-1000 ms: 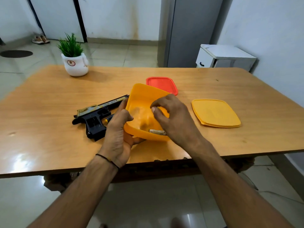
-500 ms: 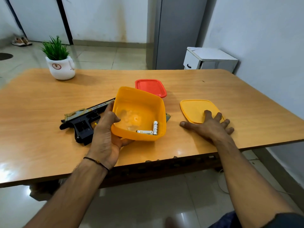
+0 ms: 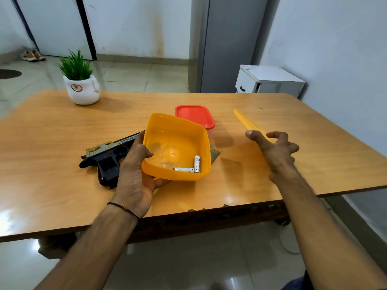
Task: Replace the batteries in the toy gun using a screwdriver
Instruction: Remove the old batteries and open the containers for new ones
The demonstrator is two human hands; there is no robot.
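Wooden tabletop, orange-brown and shiny enough that there's glare at the near left corner. The front edge looks chipped around the middle. Sitting on it: a white plant pot at the far left, a black gun lying flat on its side left of centre, and a red lid near the middle towards the back. A small grey piece pokes out just beside the yellow tub; can't tell if that tub touches the wood.

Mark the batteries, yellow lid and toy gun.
batteries (image 3: 197,163): head view, body of the one farther right.
yellow lid (image 3: 245,122): head view, its lifted, tilted edge.
toy gun (image 3: 107,165): head view, black grip.
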